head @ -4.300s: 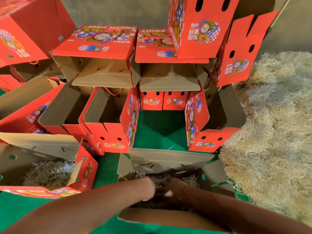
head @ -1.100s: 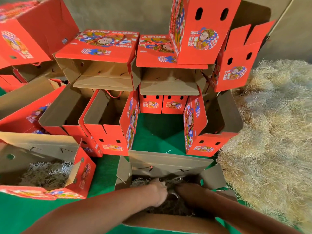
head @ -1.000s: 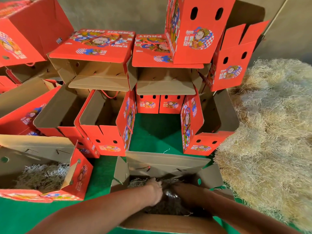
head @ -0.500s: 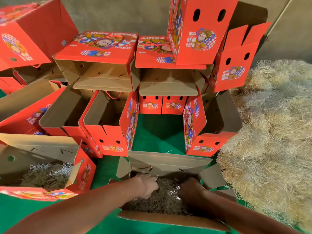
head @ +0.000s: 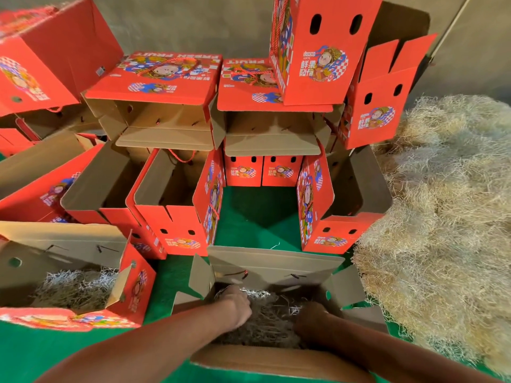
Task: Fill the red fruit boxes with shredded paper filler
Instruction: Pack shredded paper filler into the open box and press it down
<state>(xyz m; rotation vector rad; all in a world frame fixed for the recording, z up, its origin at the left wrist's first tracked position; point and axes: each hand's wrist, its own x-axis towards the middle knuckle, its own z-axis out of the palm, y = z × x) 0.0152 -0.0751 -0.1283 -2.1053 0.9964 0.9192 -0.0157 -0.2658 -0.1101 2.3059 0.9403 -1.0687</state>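
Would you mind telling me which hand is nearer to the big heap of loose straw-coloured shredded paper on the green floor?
The right hand. It sits at the right side of the open cardboard box, the side facing the heap of shredded paper. The left hand is at the box's left side, farther away.

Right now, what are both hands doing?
Left hand: fingers curled into the filler in the box.
Right hand: in the filler, grip unclear.

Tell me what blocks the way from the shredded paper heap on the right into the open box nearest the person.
Nothing visible does. The heap lies just right of the open box; its top gapes, flaps folded outward. Both hands, left hand and right hand, are already inside on filler.
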